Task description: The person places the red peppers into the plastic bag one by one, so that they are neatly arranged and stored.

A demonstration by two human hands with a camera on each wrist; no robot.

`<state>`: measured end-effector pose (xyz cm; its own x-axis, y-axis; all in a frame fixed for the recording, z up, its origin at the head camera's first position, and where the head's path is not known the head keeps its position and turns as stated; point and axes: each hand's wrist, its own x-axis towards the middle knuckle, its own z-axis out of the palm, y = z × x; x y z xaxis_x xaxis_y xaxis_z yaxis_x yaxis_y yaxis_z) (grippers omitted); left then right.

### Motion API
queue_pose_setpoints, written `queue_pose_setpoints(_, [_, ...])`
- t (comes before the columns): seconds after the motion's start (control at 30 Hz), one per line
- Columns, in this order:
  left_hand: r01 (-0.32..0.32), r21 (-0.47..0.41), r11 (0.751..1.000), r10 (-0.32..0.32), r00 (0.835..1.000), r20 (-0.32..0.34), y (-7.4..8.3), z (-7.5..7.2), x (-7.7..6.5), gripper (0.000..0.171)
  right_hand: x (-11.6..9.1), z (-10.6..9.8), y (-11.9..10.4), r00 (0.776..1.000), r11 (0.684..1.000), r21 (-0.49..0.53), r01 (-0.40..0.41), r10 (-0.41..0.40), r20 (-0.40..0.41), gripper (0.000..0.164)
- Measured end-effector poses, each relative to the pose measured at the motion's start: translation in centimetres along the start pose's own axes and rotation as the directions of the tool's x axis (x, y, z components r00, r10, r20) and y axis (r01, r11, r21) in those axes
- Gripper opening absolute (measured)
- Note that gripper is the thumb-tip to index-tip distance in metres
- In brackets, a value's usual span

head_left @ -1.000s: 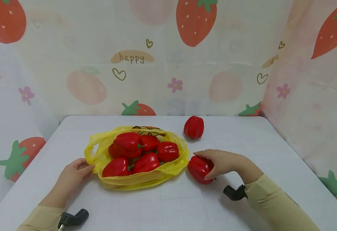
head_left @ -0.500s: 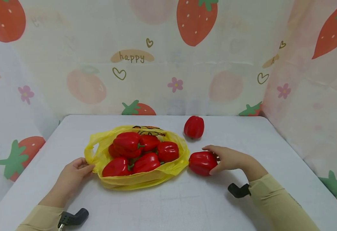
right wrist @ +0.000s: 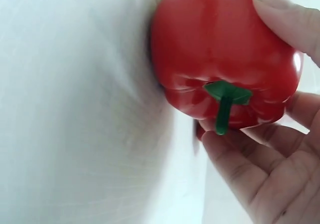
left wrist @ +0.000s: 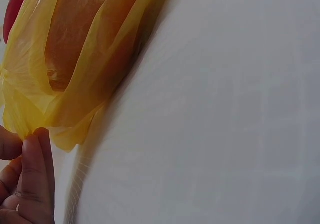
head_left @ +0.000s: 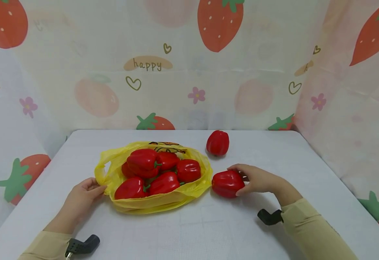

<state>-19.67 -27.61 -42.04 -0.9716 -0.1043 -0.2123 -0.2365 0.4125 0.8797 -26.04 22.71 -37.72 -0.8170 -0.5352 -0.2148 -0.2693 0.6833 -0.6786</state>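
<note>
In the head view my left hand (head_left: 80,200) pinches the left side of a yellow plastic bag (head_left: 156,207) near its handle loop; the left wrist view shows the gathered film (left wrist: 30,116) between thumb and fingers. Several red bell peppers with green stems, one of them on top (head_left: 142,160), lie inside the open-mouthed bag. Just right of the bag, my right hand (head_left: 261,180) holds another red bell pepper (head_left: 227,184) on its side, low at the tabletop. Its green stem (right wrist: 225,106) faces my palm, with thumb and fingers on opposite sides.
A single red bell pepper (head_left: 218,143) stands on the white table (head_left: 182,234) near the back edge, behind the held one. A curtain (head_left: 189,83) printed with strawberries encloses the back and sides. Dark wrist-mounted devices (head_left: 268,217) stick out below the sleeves.
My right hand has shifted right and slightly away. The pepper in it has turned from a slant to lying level, its blunt end toward the bag. My left hand and the bag stay put.
</note>
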Motion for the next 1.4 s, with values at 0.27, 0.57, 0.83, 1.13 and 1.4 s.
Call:
queue_pose_setpoints(0.27, [0.003,-0.012,1.000,-0.003,1.000,0.002,-0.1,0.0,0.1,0.055,-0.2,-0.7,0.0,0.999,0.999,0.024,0.029,-0.028,-0.015,0.067])
queue_pose_setpoints(0.57, [0.012,0.011,1.000,-0.012,1.000,0.001,-0.2,0.1,0.2,0.057,0.3,-2.0,-0.6,0.999,0.998,0.044,0.044,-0.043,-0.028,0.069])
queue_pose_setpoints(0.83, [-0.005,-0.008,1.000,0.005,1.000,-0.001,-0.2,0.1,0.2,0.056,1.0,-3.1,-2.0,0.992,0.993,0.025,0.111,-0.109,-0.055,0.070])
queue_pose_setpoints(1.13, [-0.013,-0.019,1.000,0.014,1.000,0.007,-0.3,0.1,0.3,0.057,2.8,-3.5,-4.7,0.985,0.986,-0.003,0.167,-0.167,-0.048,0.071])
queue_pose_setpoints(1.4, [-0.012,-0.003,1.000,0.012,1.000,0.000,-0.4,0.1,0.4,0.058,4.6,-3.3,-7.0,0.984,0.985,-0.019,0.172,-0.172,-0.050,0.071])
